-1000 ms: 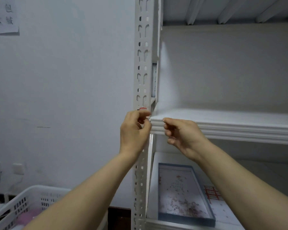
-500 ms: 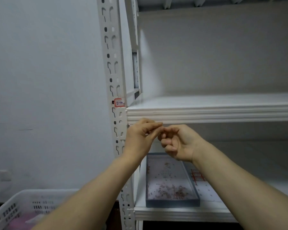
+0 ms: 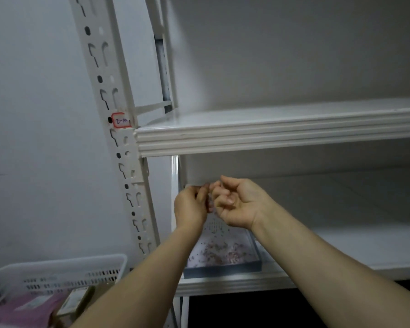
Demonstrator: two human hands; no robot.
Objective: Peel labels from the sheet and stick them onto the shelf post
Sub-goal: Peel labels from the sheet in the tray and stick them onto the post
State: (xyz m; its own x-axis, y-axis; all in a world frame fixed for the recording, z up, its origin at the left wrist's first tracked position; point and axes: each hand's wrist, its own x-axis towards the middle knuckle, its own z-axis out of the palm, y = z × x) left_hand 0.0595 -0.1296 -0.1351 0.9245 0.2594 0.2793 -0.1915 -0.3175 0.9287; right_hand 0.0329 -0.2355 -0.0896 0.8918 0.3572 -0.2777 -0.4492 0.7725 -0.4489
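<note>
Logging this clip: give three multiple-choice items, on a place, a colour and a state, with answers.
1. Where on the post is the label? A. just above the shelf edge B. at its foot C. under the shelf
2. The label's border is: A. blue B. red C. green
3. The left hand and right hand are: A. pressing the post B. far apart C. close together, off the post
Answers: A, it sits over the shelf corner; B, red outline; C, they meet below the shelf.

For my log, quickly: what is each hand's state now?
Left hand: fingers curled, holding cannot be told.
Right hand: fingers curled, holding cannot be told.
</note>
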